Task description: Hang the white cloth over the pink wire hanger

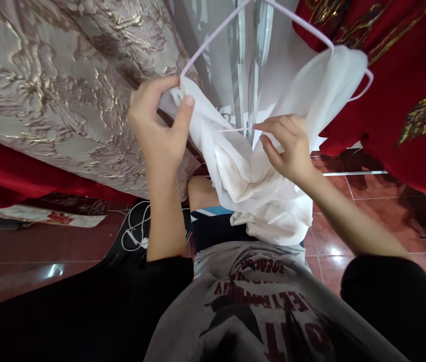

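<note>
A white garment (235, 176) of thin cloth hangs on a pale pink hanger (213, 37), its lower part bunched over my lap. My left hand (162, 118) is closed around the cloth at the hanger's left shoulder, with the thumb in front. On the right, my right hand (288, 146) reaches over the garment's neck opening, thumb and forefinger close together at the end of a thin pale strand (233, 130). Whether this strand is a ribbon or part of the hanger, I cannot tell. The hanger's right end pokes out of the cloth.
Embossed pinkish-gold fabric (66, 90) hangs close on the left. Red cloth with gold decoration (405, 100) hangs on the right. Metal poles (252, 75) stand behind the hanger. A white cable (132, 231) lies on a black surface above the red tiled floor (379, 201).
</note>
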### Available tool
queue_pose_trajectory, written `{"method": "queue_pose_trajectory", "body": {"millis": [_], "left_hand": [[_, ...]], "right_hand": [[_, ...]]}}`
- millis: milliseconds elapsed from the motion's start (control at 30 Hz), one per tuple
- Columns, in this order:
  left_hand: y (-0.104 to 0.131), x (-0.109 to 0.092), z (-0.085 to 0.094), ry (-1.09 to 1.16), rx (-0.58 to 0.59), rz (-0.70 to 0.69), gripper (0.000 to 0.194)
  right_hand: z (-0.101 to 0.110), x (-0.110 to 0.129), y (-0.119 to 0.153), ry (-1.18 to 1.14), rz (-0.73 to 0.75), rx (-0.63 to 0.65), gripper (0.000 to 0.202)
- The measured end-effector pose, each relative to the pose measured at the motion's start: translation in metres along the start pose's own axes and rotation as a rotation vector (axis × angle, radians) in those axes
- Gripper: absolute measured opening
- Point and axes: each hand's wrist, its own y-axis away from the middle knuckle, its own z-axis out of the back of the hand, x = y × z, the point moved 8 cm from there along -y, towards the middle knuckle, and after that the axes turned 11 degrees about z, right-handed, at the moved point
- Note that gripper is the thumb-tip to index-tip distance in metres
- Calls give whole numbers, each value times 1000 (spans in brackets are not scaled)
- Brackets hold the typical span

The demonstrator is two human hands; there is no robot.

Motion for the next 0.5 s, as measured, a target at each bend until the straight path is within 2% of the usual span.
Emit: {"method": "queue_pose_trajectory", "body": {"millis": [67,100,133,200,300,500], "left_hand": [[26,-20,13,-33,-237,-215,46],[43,-26,17,-47,-357,-273,49],[56,-28,16,-73,-406,-253,48],[77,-21,14,-82,-488,-80,42],[91,-3,-4,-20,-362,165,42],[75,13,-29,159,-113,356,50]], "right_hand": [[-2,4,6,41,-10,-130,31],[-3,8,7,57,-4,-189,30],[-3,10,8,70,1,-241,30],[-5,13,8,91,-7,-315,30],[-10,7,4,114,-71,-344,34],[-10,0,2,121,-107,-338,38]]}}
